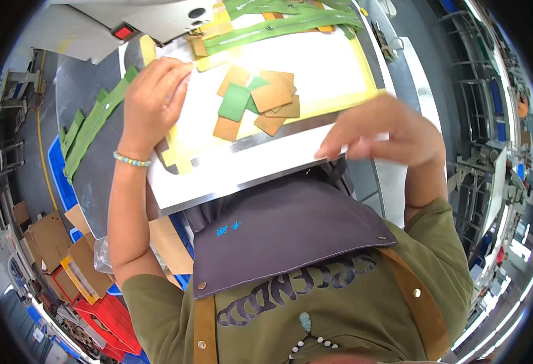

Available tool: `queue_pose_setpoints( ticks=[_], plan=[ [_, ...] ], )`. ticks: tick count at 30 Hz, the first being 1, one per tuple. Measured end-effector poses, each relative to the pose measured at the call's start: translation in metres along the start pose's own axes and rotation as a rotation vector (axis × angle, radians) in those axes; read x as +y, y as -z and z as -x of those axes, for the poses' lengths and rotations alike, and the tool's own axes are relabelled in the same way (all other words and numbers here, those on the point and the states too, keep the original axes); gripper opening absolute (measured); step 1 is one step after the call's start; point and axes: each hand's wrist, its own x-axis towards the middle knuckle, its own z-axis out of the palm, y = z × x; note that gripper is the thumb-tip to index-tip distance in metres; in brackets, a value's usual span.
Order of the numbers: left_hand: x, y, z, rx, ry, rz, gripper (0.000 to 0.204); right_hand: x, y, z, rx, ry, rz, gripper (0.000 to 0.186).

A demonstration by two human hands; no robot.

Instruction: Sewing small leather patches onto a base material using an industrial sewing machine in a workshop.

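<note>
My left hand (160, 97) is at the left side of the lit white work surface (327, 85), beside the machine's base. Its fingers are curled with thumb and fingertips together; whatever they may hold is hidden. My right hand (385, 130), blurred by motion, hovers over the table's front edge on the right. Its fingers are loosely bent, thumb apart, with nothing visible between them. Between my hands lies a loose, overlapping pile of small flat rectangular pieces, some brown (271, 94) and some green (234, 102). Neither hand touches the pile.
Long green strips (278, 34) lie across the surface's far end. More green strips (99, 118) rest on the dark tabletop at left. A white machine housing (151, 21) with a red switch stands far left. Cardboard boxes (51, 239) and a red crate (108, 318) sit lower left.
</note>
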Motion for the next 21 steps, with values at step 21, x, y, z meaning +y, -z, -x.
queue_pose_setpoints(
  ticks=[21],
  plan=[
    [-0.002, -0.022, -0.026, -0.164, -0.069, -0.115, 0.032, 0.109, 0.076, -0.149, 0.231, 0.311, 0.685, 0.008]
  ],
)
